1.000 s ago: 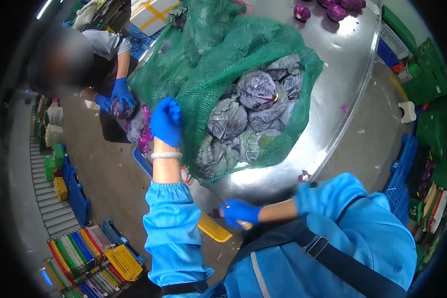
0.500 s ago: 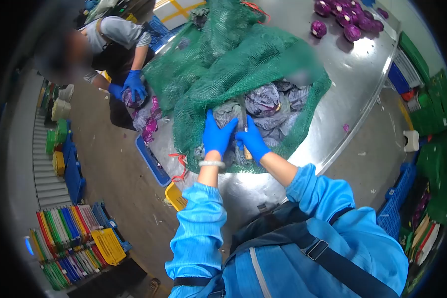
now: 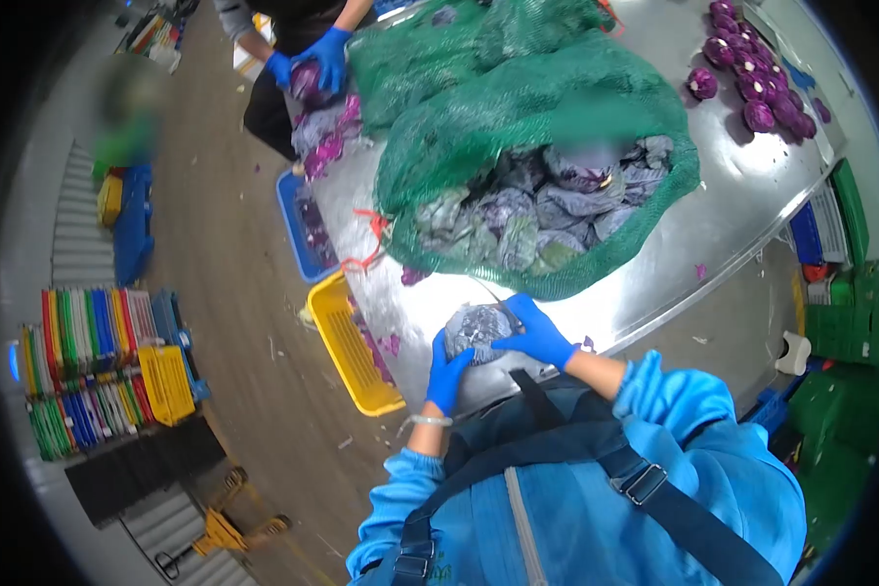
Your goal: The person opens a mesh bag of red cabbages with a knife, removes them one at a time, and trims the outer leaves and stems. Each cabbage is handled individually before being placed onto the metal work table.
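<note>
A red cabbage (image 3: 477,334) with dull greyish-purple outer leaves is at the near edge of the metal table, between my two gloved hands. My left hand (image 3: 446,376) grips its near left side, thumb across the front. On the cabbage's right is my right hand (image 3: 540,335), its fingers closed round a knife whose thin blade (image 3: 499,298) points up and left past the cabbage; the handle is hidden. Just beyond, a green mesh sack (image 3: 547,117) lies open toward me, with several leafy cabbages (image 3: 518,215) in its mouth.
Trimmed purple cabbages (image 3: 757,83) are piled at the far right of the table (image 3: 654,283). A yellow basket (image 3: 347,342) and a blue basket (image 3: 303,230) stand by its left edge with leaf scraps. Across at upper left, a co-worker's gloved hands (image 3: 324,61) hold another cabbage.
My hands have drawn back from the sack's mouth to the near table edge, bringing a cabbage with them. The camera view has shifted, and more of the yellow basket shows.
</note>
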Demonstrator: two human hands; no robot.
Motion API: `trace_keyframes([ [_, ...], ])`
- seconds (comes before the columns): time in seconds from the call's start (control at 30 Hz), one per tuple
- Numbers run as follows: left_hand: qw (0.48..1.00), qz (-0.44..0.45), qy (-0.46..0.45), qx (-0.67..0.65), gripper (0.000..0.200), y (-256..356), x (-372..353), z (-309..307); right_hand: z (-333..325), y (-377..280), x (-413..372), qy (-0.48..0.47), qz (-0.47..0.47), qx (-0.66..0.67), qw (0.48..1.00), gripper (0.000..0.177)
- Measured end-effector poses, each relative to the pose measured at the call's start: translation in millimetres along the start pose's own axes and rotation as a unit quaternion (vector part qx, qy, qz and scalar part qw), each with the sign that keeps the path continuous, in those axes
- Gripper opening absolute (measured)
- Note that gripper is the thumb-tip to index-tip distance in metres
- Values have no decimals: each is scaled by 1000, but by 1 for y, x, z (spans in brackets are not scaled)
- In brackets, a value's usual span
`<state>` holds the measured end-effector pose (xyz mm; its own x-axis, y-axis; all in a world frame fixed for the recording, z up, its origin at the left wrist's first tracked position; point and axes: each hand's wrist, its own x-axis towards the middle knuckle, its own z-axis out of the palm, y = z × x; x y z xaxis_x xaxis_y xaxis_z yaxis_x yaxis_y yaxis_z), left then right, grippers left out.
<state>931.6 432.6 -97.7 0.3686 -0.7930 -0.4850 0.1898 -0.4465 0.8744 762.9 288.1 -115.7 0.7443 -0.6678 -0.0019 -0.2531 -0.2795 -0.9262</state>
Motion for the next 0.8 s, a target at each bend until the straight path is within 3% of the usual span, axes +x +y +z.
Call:
trace_keyframes([
  [0.03, 999, 2, -17, 27, 76, -31, 2, -12, 14, 21, -1, -48, 41, 41, 997, 68],
  [0.07, 992, 80, 18, 96, 78, -31, -6, -14, 15, -11, 0, -32, 51, 190, 980, 48],
  [0.13, 942, 224, 81, 236, 83, -12, -19, -14, 25, -19, 5, -113, 28, 18, 993, 32],
  [0.23, 855, 266, 7, 445, 86, 2, -21, -17, 42, -26, 5, -96, -21, 40, 994, 26],
  [0.3, 895, 228, 47, 381, 84, 6, -23, -10, 35, -24, 8, -110, -8, 56, 992, 25],
  [0.37, 931, 191, 100, 295, 75, -2, -27, -6, 27, 13, -7, -6, 36, 5, 999, 23],
  [0.4, 923, 138, 83, 350, 69, -23, -29, -11, 14, 26, -11, 44, 63, -31, 997, 23],
  [0.47, 887, 32, 46, 459, 59, -70, -38, -30, -14, 15, -18, 41, 97, -216, 971, 22],
  [0.5, 894, 72, 79, 435, 56, -71, -45, -30, -14, 19, -22, 27, 138, -213, 967, 21],
  [0.53, 898, 113, 111, 411, 53, -67, -51, -27, -9, 22, -25, 51, 80, -178, 979, 21],
  [0.6, 903, 180, 154, 359, 49, -46, -60, -14, -5, 24, -25, 63, 56, -163, 983, 18],
  [0.67, 899, 249, 189, 308, 47, 0, -53, 7, -6, 11, -21, 23, 132, -6, 991, 13],
  [0.7, 901, 217, 164, 337, 48, -3, -48, 17, -3, 3, -20, 6, 77, 19, 997, 12],
  [0.8, 926, 47, 165, 336, 59, -1, -42, 54, -1, -20, -28, -110, 56, 26, 992, 18],
])
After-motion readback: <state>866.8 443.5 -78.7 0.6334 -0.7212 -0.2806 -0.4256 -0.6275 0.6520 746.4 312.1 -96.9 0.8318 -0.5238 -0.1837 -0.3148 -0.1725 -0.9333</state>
